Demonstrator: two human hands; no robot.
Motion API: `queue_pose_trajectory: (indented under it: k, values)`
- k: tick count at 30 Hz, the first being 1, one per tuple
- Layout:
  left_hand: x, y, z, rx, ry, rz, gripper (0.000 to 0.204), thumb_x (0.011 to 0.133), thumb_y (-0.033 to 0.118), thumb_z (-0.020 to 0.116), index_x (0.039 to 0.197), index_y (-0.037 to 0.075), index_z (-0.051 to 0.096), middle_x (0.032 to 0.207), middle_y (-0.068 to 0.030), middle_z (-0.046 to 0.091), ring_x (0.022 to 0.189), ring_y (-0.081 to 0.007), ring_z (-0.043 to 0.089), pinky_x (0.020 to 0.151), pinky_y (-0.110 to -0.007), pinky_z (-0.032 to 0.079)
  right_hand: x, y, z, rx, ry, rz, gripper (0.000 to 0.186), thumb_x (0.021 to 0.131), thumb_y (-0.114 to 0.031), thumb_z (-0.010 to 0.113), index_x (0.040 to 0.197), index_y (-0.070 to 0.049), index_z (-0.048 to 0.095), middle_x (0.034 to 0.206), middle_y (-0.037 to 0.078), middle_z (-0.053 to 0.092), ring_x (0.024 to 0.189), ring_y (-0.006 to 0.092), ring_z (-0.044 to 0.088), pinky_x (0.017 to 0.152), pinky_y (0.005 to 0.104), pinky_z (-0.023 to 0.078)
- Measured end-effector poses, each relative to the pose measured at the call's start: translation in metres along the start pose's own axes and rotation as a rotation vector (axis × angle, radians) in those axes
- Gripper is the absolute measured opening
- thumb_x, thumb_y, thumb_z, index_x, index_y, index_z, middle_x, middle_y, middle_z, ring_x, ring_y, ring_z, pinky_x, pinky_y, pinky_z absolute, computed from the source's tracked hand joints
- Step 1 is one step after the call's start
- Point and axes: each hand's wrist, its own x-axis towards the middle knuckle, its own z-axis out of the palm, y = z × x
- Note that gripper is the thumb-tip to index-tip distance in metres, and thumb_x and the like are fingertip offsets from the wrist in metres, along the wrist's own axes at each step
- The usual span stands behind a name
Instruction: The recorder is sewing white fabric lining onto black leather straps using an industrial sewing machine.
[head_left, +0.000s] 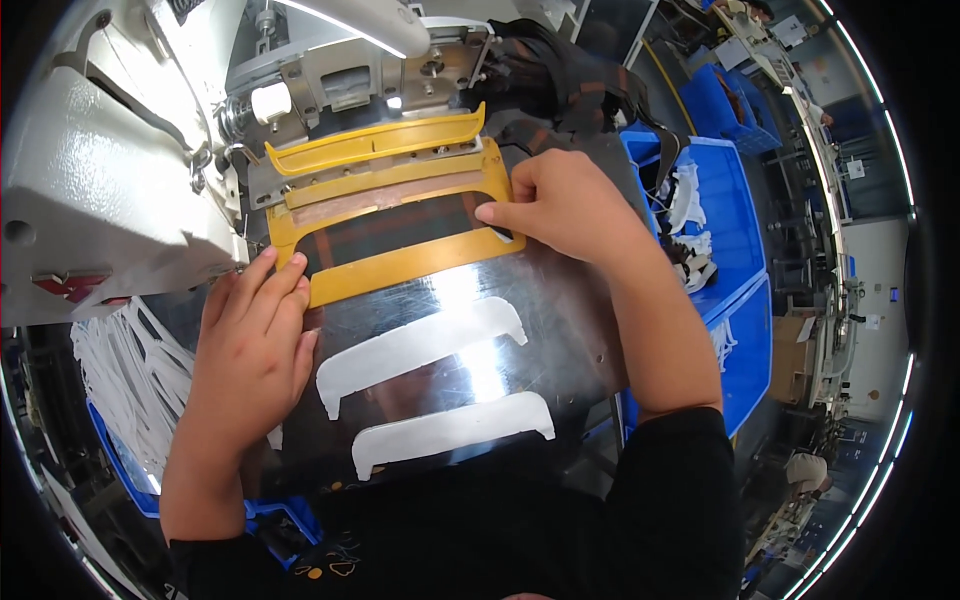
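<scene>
A flat yellow template frame (410, 268) lies on the metal worktable under the sewing machine. Dark checked fabric (395, 230) shows through its long opening. My left hand (255, 345) rests at the frame's left end, fingers stretched out and fingertips touching its edge. At the other end, my right hand (565, 205) is closed round the frame's right side, the thumb reaching over to the opening and the other fingers curled at the outer edge. Two white curved-end pieces (420, 350) lie nearer me on the table, apart from both hands. A raised yellow bar (380, 143) stands behind the frame.
The white machine head (110, 170) is close by my left hand. Dark fabric (565, 75) is heaped at the back. Blue bins (740, 220) with white and dark pieces stand at the right. Many white strips (130, 380) hang at the left.
</scene>
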Motion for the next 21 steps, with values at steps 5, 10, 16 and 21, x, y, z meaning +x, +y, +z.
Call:
queue_pose_trajectory:
  k: [5, 10, 16, 21]
  values:
    - [-0.001, 0.0, -0.002, 0.011, 0.0, 0.006, 0.042, 0.092, 0.015, 0.072, 0.131, 0.0, 0.069, 0.15, -0.0144, 0.064, 0.147, -0.033, 0.052, 0.124, -0.053, 0.035, -0.012, 0.02, -0.003, 0.116, -0.021, -0.185, 0.024, 0.087, -0.02, 0.086, 0.086, 0.0, 0.074, 0.075, 0.01, 0.071, 0.065, 0.0267, 0.068, 0.065, 0.0366, 0.054]
    - [0.0, -0.001, -0.001, -0.006, 0.005, 0.013, 0.043, 0.092, 0.015, 0.073, 0.131, 0.0, 0.069, 0.15, -0.0144, 0.063, 0.146, -0.0329, 0.052, 0.123, -0.053, 0.036, -0.016, 0.035, 0.0, -0.017, 0.137, -0.699, 0.017, 0.087, -0.008, 0.077, 0.103, -0.002, 0.08, 0.111, 0.009, 0.078, 0.091, 0.0309, 0.074, 0.083, 0.0401, 0.059]
    - [0.0, -0.001, -0.001, 0.008, 0.008, 0.018, 0.043, 0.092, 0.015, 0.073, 0.132, -0.001, 0.069, 0.15, -0.0145, 0.064, 0.145, -0.0325, 0.054, 0.123, -0.052, 0.036, -0.033, 0.029, -0.005, -0.238, 0.085, -0.682, 0.032, 0.086, -0.006, 0.075, 0.116, -0.008, 0.083, 0.134, 0.004, 0.077, 0.094, 0.03, 0.077, 0.081, 0.0399, 0.062]
    - [-0.008, -0.001, 0.001, 0.035, 0.014, 0.01, 0.045, 0.092, 0.016, 0.073, 0.133, -0.001, 0.069, 0.147, -0.0146, 0.066, 0.142, -0.0326, 0.057, 0.124, -0.05, 0.036, -0.036, 0.023, -0.004, -0.271, 0.077, -0.624, 0.03, 0.085, -0.008, 0.076, 0.114, -0.005, 0.083, 0.134, 0.007, 0.077, 0.093, 0.03, 0.078, 0.08, 0.04, 0.062]
